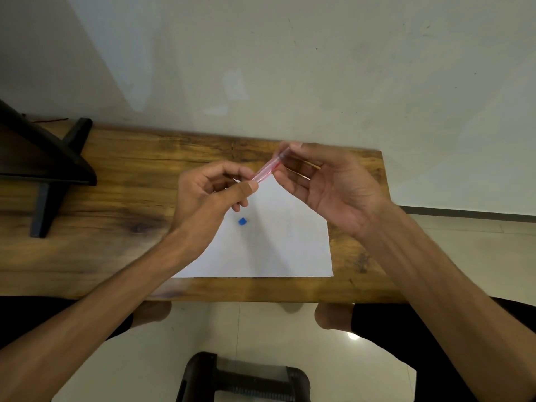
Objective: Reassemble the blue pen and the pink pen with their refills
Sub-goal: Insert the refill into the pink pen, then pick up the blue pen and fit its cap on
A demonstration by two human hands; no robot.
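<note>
Pink pen [268, 169] held in the air over the white paper [275, 242] on the desk [116, 198]: left hand [208, 195] grip pinches its lower end, right hand [327, 184] grip pinches the upper end. Small blue piece [242, 221] lies on the paper below the left hand.

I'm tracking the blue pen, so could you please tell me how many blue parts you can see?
1: a small blue piece lying on the paper, below the left hand. Others may be hidden.

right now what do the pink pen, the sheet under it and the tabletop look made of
Pink pen: looks like translucent plastic, since light passes through the barrel.
Sheet: seemingly plain white paper, thin, flat and matte.
Tabletop: appears to be wood or a wood-look surface, with visible grain, knots and a slight sheen.
</note>
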